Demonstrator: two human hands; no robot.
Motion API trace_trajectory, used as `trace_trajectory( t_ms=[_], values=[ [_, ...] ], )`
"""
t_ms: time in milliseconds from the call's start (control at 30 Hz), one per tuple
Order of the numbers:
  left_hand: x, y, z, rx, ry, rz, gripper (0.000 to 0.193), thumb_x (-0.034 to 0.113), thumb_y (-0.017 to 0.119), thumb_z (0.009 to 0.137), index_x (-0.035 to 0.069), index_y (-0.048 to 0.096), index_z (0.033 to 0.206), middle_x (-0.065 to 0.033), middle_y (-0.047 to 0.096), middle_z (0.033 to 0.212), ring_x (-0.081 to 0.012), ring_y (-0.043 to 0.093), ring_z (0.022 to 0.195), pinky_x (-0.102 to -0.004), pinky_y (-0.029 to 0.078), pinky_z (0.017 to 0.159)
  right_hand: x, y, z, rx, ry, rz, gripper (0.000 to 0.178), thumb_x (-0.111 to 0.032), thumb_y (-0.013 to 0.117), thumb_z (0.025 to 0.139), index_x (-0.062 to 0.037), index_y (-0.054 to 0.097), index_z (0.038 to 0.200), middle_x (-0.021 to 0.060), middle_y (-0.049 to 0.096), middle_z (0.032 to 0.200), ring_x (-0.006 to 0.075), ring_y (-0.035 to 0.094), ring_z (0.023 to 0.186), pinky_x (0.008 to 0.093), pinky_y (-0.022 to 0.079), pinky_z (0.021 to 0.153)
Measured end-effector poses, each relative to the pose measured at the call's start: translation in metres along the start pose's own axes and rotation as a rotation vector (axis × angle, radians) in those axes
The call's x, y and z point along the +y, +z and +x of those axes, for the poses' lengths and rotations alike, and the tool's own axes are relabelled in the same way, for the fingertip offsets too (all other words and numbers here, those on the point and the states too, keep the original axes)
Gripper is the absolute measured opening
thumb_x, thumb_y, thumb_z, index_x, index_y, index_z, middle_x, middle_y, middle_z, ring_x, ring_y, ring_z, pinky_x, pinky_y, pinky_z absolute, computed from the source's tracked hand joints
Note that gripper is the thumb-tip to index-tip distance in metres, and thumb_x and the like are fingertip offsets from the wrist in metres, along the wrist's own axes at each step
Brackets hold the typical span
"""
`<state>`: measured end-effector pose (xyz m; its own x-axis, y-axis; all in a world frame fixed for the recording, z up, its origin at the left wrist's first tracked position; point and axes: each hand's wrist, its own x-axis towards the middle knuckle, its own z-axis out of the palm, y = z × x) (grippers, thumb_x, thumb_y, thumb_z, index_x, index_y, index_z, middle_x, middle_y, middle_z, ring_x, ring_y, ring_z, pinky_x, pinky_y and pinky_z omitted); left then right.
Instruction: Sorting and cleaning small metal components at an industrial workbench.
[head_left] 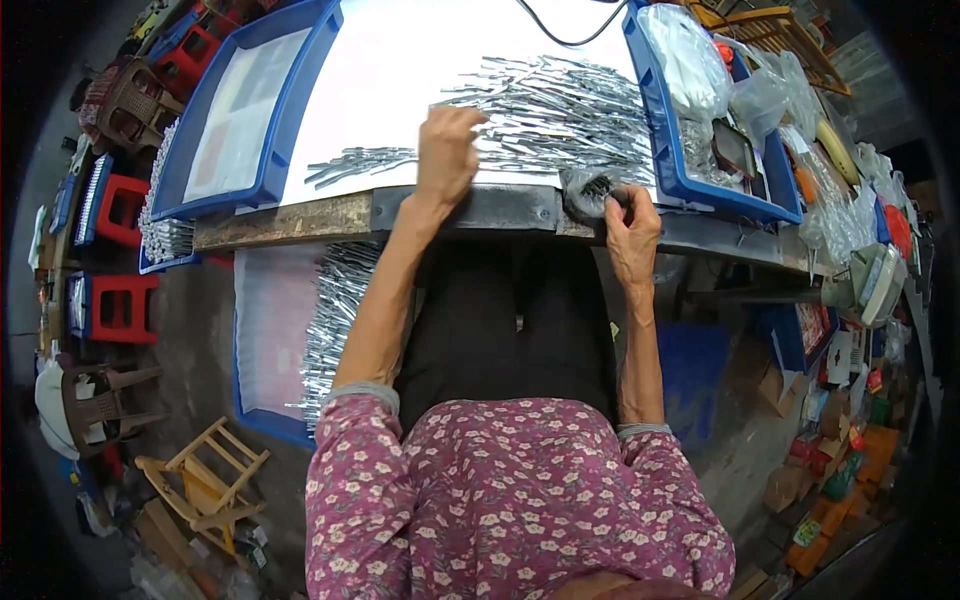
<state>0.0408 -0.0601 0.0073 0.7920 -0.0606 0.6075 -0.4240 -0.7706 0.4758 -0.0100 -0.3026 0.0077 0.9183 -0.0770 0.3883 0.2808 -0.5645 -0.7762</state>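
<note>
the slim metal pieces (570, 120) lie heaped on the bench (290, 225); i judge each light, stiff and slippery, best taken mid-length. the left hand (447, 150) curls by the heap's left side, the right hand (632, 230) at a dark roll (586, 194), but i cannot tell whether either's fingers pinch anything.
</note>
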Motion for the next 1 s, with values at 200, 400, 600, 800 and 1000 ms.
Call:
trace_trajectory(
  t_ms=[200,400,600,800,1000],
  values=[
    [-0.028,-0.027,-0.032,-0.050,-0.150,0.296,0.013,0.003,0.063,0.068,0.003,0.061,0.081,-0.0126,0.058,0.086,-0.0287,0.050,0.092,-0.0387,0.039,0.081,-0.010,0.005,-0.011,-0.041,0.169,0.380,0.010,-0.004,0.057,0.080,0.0024,0.055,0.087,-0.0037,0.045,0.063,0.0035,0.039,0.052,0.0174,0.032,0.046],
    [-0.036,-0.015,-0.028,-0.051,-0.030,0.346,0.009,0.003,0.061,0.068,0.003,0.056,0.076,-0.0109,0.056,0.081,-0.0282,0.051,0.086,-0.0398,0.038,0.076,-0.028,-0.002,-0.014,-0.162,0.303,0.708,0.013,0.000,0.054,0.081,0.0039,0.053,0.094,-0.0011,0.046,0.062,0.0047,0.039,0.049,0.0184,0.031,0.043],
    [-0.013,-0.010,-0.018,0.035,0.051,0.199,0.014,-0.002,0.057,0.070,0.003,0.053,0.082,-0.0118,0.054,0.077,-0.0287,0.052,0.079,-0.0390,0.038,0.073,-0.025,-0.007,-0.014,-0.184,0.365,0.832,0.014,0.000,0.052,0.082,0.0045,0.051,0.094,0.0017,0.049,0.066,0.0058,0.042,0.050,0.0188,0.033,0.043],
    [0.027,0.007,-0.021,0.034,-0.139,-0.457,0.010,0.006,0.050,0.087,0.005,0.054,0.096,-0.0037,0.059,0.082,-0.0104,0.056,0.075,-0.0227,0.047,0.067,-0.024,-0.007,-0.016,-0.213,0.360,0.858,0.012,0.000,0.053,0.081,0.0034,0.049,0.092,0.0058,0.055,0.070,0.0074,0.048,0.051,0.0187,0.037,0.043],
    [0.093,-0.004,-0.034,-0.171,-0.456,-0.857,0.008,0.003,0.048,0.084,0.003,0.053,0.091,-0.0001,0.051,0.070,-0.0063,0.046,0.065,-0.0208,0.039,0.058,-0.025,-0.007,-0.016,-0.213,0.418,0.983,0.010,-0.002,0.053,0.081,0.0016,0.050,0.089,0.0065,0.056,0.070,0.0085,0.049,0.052,0.0193,0.038,0.042]
  ],
)
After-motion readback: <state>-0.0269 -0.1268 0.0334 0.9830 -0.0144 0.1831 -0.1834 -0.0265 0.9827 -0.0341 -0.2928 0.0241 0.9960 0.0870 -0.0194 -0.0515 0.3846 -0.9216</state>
